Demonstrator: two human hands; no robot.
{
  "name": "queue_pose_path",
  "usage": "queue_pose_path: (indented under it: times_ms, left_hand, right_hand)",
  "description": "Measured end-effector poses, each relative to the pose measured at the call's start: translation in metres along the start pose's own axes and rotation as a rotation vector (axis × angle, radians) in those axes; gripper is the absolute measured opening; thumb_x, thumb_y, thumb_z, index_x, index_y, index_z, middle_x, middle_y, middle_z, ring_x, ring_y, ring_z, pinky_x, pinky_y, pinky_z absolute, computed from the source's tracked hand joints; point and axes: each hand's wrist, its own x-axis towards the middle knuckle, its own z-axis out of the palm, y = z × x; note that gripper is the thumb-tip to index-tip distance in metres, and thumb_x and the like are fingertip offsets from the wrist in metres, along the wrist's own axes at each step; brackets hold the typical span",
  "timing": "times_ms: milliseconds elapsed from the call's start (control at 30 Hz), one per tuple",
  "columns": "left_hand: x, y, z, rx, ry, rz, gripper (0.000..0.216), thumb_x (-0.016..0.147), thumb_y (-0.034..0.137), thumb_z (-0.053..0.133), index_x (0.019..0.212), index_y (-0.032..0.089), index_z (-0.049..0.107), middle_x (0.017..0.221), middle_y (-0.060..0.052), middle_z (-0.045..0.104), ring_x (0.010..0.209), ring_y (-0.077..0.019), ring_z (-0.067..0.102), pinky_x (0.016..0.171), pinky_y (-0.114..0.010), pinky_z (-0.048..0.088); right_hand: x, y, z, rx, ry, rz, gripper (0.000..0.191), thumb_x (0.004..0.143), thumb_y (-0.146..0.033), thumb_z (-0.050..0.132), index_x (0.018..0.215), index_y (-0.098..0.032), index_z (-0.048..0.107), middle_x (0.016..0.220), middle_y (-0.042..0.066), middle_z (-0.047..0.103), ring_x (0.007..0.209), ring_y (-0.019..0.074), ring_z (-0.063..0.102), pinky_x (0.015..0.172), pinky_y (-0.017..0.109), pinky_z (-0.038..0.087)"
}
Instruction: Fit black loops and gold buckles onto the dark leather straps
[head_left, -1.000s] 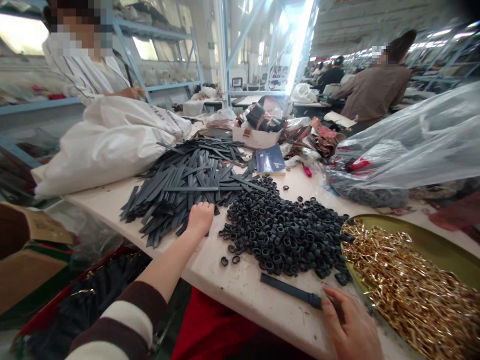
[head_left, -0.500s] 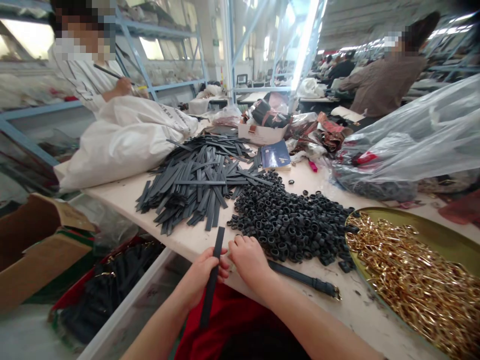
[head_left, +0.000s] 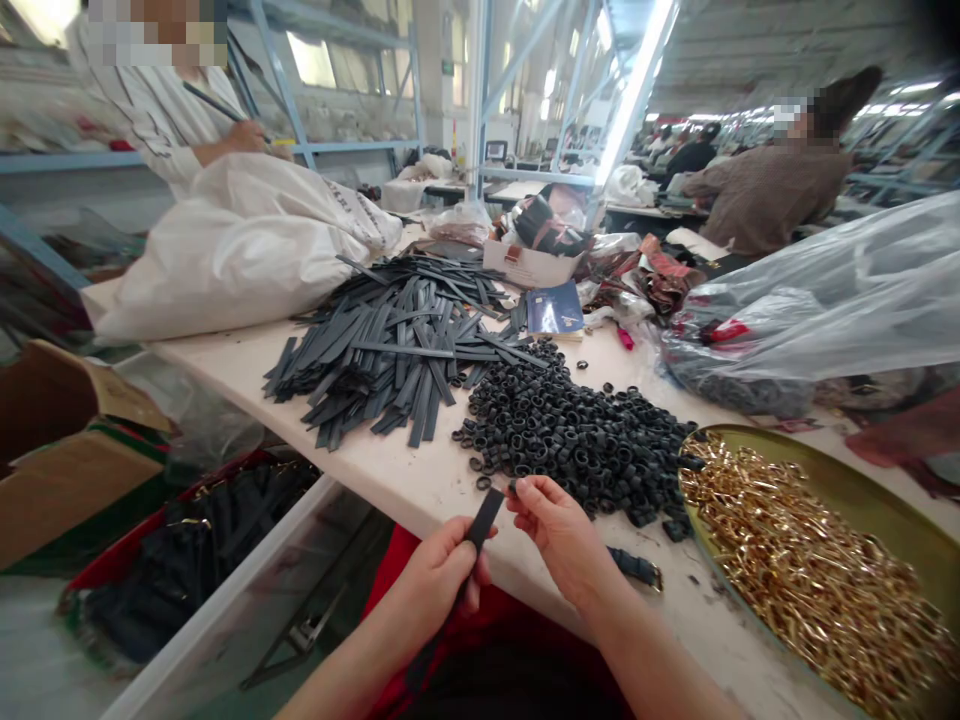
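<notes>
My left hand [head_left: 442, 565] grips a flat dark strap [head_left: 486, 515], its free end pointing up and to the right. Close to that end, my right hand [head_left: 555, 520] pinches a small black loop [head_left: 513, 488] between thumb and fingertips. Loop and strap end are nearly touching. Just beyond the hands spreads a heap of black loops [head_left: 577, 425]. Farther left lies a pile of dark flat straps [head_left: 390, 345]. Partly behind my right forearm, a finished-looking strap with a gold buckle [head_left: 636, 568] rests on the table [head_left: 397, 480].
A round tray [head_left: 847, 460] of gold hardware [head_left: 810, 560] stands at right. A white sack [head_left: 225, 250], a blue booklet [head_left: 555, 308] and clear plastic bags [head_left: 825, 290] lie around the piles. Below left are a cardboard box [head_left: 75, 460] and a bin of straps [head_left: 195, 560]. A co-worker [head_left: 165, 110] stands behind the sack.
My right hand has moved right to the loop heap's edge and now pinches a loop. The left hand has shifted right, with its strap tilted toward that loop.
</notes>
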Motion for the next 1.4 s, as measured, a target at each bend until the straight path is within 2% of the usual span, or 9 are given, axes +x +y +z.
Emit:
queue_pose_path:
  times_ms: [100, 300, 567, 833, 1000, 1100, 1233, 1300, 1400]
  left_hand:
    - [0.004, -0.004, 0.010, 0.194, 0.018, 0.084, 0.028, 0.085, 0.038, 0.033, 0.079, 0.015, 0.047, 0.054, 0.004, 0.045, 0.039, -0.0067, 0.036, 0.040, -0.018, 0.027]
    - [0.004, -0.003, 0.015, 0.496, 0.075, 0.117, 0.027, 0.087, 0.033, 0.033, 0.076, 0.017, 0.052, 0.054, 0.003, 0.045, 0.049, -0.0117, 0.041, 0.048, -0.022, 0.028]
    - [0.008, -0.008, 0.028, 0.600, 0.087, 0.133, 0.025, 0.088, 0.031, 0.034, 0.077, 0.018, 0.052, 0.068, -0.002, 0.056, 0.063, -0.0167, 0.051, 0.059, -0.025, 0.032]
    - [0.011, -0.011, 0.031, 0.597, 0.015, 0.130, 0.025, 0.087, 0.035, 0.038, 0.082, 0.019, 0.056, 0.076, -0.006, 0.061, 0.070, -0.0210, 0.055, 0.063, -0.026, 0.035]
    - [0.021, -0.009, 0.037, 0.427, 0.065, 0.086, 0.040, 0.086, 0.044, 0.040, 0.117, 0.019, 0.044, 0.084, -0.006, 0.063, 0.073, -0.0223, 0.058, 0.065, -0.027, 0.040]
    - [0.031, -0.014, 0.039, 0.310, 0.012, 0.137, 0.040, 0.085, 0.045, 0.042, 0.115, 0.020, 0.047, 0.094, -0.007, 0.061, 0.087, -0.0224, 0.056, 0.077, -0.028, 0.041]
    - [0.036, -0.020, 0.036, 0.097, 0.035, 0.020, 0.038, 0.077, 0.056, 0.049, 0.077, 0.018, 0.053, 0.059, 0.001, 0.048, 0.053, -0.0131, 0.044, 0.050, -0.021, 0.036]
    - [0.034, -0.018, 0.037, -0.014, 0.069, -0.104, 0.042, 0.073, 0.059, 0.052, 0.073, 0.018, 0.050, 0.050, 0.006, 0.032, 0.043, -0.0082, 0.028, 0.041, -0.017, 0.023]
    - [0.028, -0.013, 0.041, -0.112, 0.058, -0.162, 0.041, 0.073, 0.058, 0.052, 0.074, 0.017, 0.050, 0.049, 0.008, 0.023, 0.041, -0.0060, 0.019, 0.040, -0.016, 0.013]
  right_hand:
    - [-0.009, 0.001, -0.001, 0.163, -0.011, 0.061, 0.031, 0.058, -0.041, 0.075, 0.067, -0.017, 0.058, 0.068, -0.003, 0.059, 0.064, 0.0084, 0.049, 0.057, 0.020, 0.036]
    - [-0.017, 0.003, -0.013, 0.207, 0.015, 0.089, 0.039, 0.052, -0.037, 0.079, 0.083, -0.018, 0.066, 0.075, -0.002, 0.064, 0.065, 0.0067, 0.053, 0.062, 0.019, 0.041]
    - [-0.023, 0.007, -0.022, 0.331, 0.091, 0.166, 0.035, 0.055, -0.039, 0.077, 0.084, -0.021, 0.067, 0.078, -0.001, 0.065, 0.067, 0.0089, 0.055, 0.060, 0.020, 0.043]
    - [-0.030, 0.020, -0.033, -0.112, 0.064, -0.061, 0.028, 0.064, -0.037, 0.069, 0.084, -0.018, 0.064, 0.077, 0.000, 0.064, 0.074, 0.0134, 0.055, 0.074, 0.027, 0.043]
    - [-0.034, 0.028, -0.026, -0.120, 0.142, -0.139, 0.051, 0.069, -0.037, 0.065, 0.114, -0.020, 0.047, 0.075, -0.002, 0.059, 0.069, 0.0125, 0.055, 0.068, 0.026, 0.045]
    - [-0.038, 0.028, -0.031, -0.319, 0.080, -0.198, 0.054, 0.076, -0.035, 0.058, 0.124, -0.020, 0.037, 0.077, -0.001, 0.061, 0.070, 0.0140, 0.056, 0.067, 0.028, 0.046]
    - [-0.040, 0.013, -0.068, -0.759, 0.056, -0.418, 0.032, 0.080, -0.030, 0.052, 0.111, -0.020, 0.050, 0.094, 0.005, 0.062, 0.086, 0.0175, 0.056, 0.080, 0.033, 0.043]
    - [-0.037, 0.001, -0.095, -0.921, 0.191, -0.489, 0.020, 0.083, -0.032, 0.048, 0.093, -0.019, 0.057, 0.089, 0.006, 0.061, 0.083, 0.0178, 0.055, 0.076, 0.033, 0.044]
    - [-0.032, -0.017, -0.133, -1.036, 0.420, -0.513, 0.021, 0.084, -0.035, 0.045, 0.086, -0.018, 0.057, 0.083, 0.006, 0.059, 0.077, 0.0177, 0.053, 0.070, 0.032, 0.043]
